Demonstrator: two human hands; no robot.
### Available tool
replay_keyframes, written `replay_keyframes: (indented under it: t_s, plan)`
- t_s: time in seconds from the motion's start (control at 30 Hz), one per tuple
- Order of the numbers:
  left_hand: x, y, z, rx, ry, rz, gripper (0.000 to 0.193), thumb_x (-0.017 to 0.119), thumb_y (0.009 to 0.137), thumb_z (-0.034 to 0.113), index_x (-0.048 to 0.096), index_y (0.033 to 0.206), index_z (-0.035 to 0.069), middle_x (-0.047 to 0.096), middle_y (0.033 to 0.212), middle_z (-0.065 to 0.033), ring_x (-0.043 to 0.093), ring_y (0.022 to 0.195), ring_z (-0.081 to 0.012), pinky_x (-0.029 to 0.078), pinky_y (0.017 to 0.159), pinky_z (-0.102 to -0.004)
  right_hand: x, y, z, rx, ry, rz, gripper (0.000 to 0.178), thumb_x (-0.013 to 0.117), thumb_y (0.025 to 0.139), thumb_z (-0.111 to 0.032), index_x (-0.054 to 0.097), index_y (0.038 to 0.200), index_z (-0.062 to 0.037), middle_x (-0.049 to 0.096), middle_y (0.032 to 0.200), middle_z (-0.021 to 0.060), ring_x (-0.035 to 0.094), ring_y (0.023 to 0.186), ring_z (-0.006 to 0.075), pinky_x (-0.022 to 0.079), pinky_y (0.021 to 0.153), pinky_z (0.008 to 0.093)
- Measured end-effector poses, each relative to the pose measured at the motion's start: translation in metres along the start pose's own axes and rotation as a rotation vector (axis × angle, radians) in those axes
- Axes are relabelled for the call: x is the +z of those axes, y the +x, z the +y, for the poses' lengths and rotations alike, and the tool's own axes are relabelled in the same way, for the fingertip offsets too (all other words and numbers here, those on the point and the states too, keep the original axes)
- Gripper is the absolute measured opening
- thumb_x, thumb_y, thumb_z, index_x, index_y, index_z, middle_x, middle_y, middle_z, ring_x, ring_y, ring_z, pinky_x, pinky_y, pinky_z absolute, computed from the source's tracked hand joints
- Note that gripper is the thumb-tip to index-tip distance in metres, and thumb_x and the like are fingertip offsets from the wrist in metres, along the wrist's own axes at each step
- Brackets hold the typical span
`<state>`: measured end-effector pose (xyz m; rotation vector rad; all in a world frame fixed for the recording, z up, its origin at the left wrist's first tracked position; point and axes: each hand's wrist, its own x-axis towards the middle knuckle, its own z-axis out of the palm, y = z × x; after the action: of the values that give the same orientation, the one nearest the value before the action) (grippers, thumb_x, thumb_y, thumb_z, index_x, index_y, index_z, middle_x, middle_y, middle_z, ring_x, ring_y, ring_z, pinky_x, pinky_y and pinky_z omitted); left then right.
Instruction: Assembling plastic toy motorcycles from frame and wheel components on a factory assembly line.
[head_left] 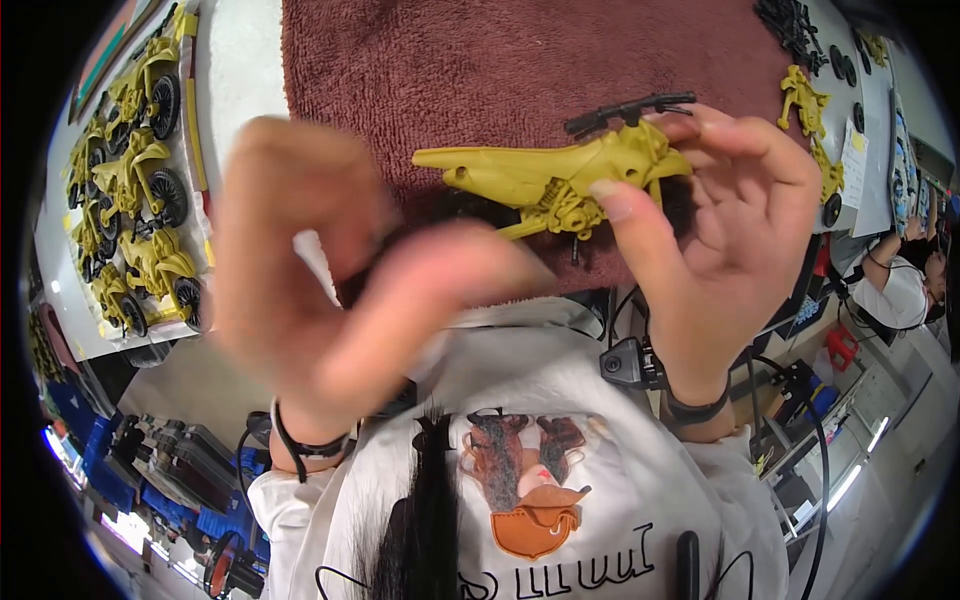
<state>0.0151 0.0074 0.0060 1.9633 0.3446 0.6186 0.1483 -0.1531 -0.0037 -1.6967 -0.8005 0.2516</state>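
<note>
My right hand [735, 225] grips the front of a yellow toy motorcycle [560, 175], its thumb on the near side and its fingers behind. The toy's tail points left. Black handlebars [630, 113] sit on its upper front end. A dark patch shows beneath the seat, too unclear to tell whether it is a wheel or shadow. Close to the toy's rear is my left hand [320, 260], curled and smeared by motion. Its thumb reaches toward the toy's underside, and whatever may lie between its fingers cannot be made out.
A maroon towel [400, 60] covers the work surface. On the left, several yellow toy motorcycles with black wheels [140, 180] stand in rows. Yellow bodies [803, 100] and black small parts [790, 30] lie at the right. Farther right is another person [895, 285].
</note>
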Motion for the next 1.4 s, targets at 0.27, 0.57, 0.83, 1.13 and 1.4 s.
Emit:
replay_keyframes:
  t_s: [0.27, 0.57, 0.83, 1.13, 1.4]
  plan:
    - [-0.008, 0.013, -0.006, 0.022, 0.11, 0.127, 0.046, 0.057, 0.085, 0.001, 0.04, 0.128, -0.002, 0.056, 0.118, -0.0181, 0.056, 0.104, -0.0219, 0.042, 0.088, -0.0315, -0.002, 0.003, -0.002, 0.045, 0.209, -0.017, 0.071, 0.069, 0.069, 0.014, 0.035, 0.129, 0.0037, 0.051, 0.113, 0.0146, 0.054, 0.107, 0.0205, 0.048, 0.092, 0.0312]
    - [0.011, 0.009, 0.006, -0.043, 0.101, -0.159, 0.036, 0.073, 0.072, 0.004, 0.059, 0.104, -0.007, 0.064, 0.099, -0.0125, 0.061, 0.092, -0.0205, 0.047, 0.082, -0.0291, -0.016, 0.004, -0.01, 0.173, 0.245, -0.182, 0.05, 0.068, 0.076, 0.009, 0.049, 0.121, 0.009, 0.059, 0.113, 0.0189, 0.059, 0.104, 0.0205, 0.046, 0.094, 0.0304]
    - [0.016, 0.003, -0.002, 0.032, -0.203, -0.091, 0.035, 0.074, 0.077, 0.008, 0.056, 0.101, -0.009, 0.059, 0.098, -0.0172, 0.062, 0.092, -0.0254, 0.051, 0.083, -0.0326, -0.02, -0.001, -0.009, 0.029, 0.139, -0.202, 0.047, 0.078, 0.073, -0.009, 0.054, 0.109, 0.0074, 0.062, 0.104, 0.0196, 0.065, 0.094, 0.0226, 0.053, 0.08, 0.0261]
    - [0.01, 0.005, 0.002, 0.042, -0.218, -0.085, 0.042, 0.075, 0.077, 0.014, 0.054, 0.104, -0.01, 0.058, 0.102, -0.0178, 0.062, 0.096, -0.0264, 0.05, 0.084, -0.0332, -0.018, -0.001, -0.016, 0.121, 0.274, -0.167, 0.049, 0.08, 0.071, -0.009, 0.054, 0.109, 0.0076, 0.062, 0.103, 0.0191, 0.065, 0.09, 0.0226, 0.052, 0.082, 0.0275]
    - [0.031, 0.002, 0.017, -0.302, -0.559, -0.085, 0.053, 0.076, 0.073, 0.001, 0.05, 0.118, -0.009, 0.061, 0.11, -0.0151, 0.059, 0.103, -0.0208, 0.043, 0.094, -0.0314, -0.02, 0.001, -0.017, 0.499, 0.829, 0.001, 0.049, 0.071, 0.076, -0.003, 0.048, 0.119, 0.0048, 0.058, 0.114, 0.016, 0.058, 0.109, 0.024, 0.044, 0.096, 0.0353]
